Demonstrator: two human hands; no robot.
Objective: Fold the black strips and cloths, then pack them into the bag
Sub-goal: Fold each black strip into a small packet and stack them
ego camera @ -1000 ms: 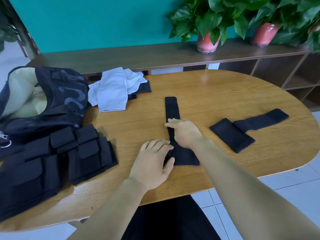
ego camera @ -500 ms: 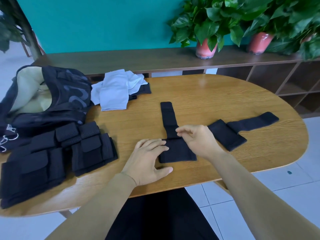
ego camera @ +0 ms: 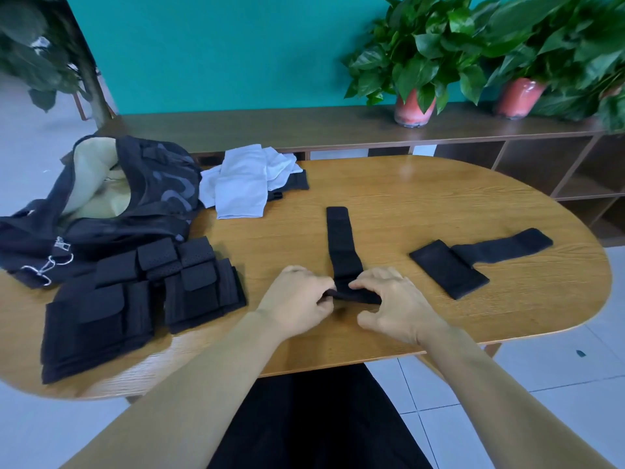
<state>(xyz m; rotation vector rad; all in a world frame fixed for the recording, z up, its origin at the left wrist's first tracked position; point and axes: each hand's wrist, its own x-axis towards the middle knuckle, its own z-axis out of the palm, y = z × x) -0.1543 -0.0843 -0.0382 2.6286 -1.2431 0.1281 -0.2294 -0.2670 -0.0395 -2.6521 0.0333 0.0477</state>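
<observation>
Head view: left hand (ego camera: 297, 299) and right hand (ego camera: 397, 306) both pinch the wide end of the black strip (ego camera: 341, 245) at frame centre, rolling it up. Risk: loose fold springs open if either pinch slips. Bag (ego camera: 111, 198) sits open, upper left.

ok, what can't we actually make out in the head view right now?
- Near end of the black T-shaped fabric strip: covered by the left hand and right hand, so its fold is unclear.
- Inside of the open black bag: its rim hides what it holds.
- Black item under the white cloths: mostly covered.
</observation>
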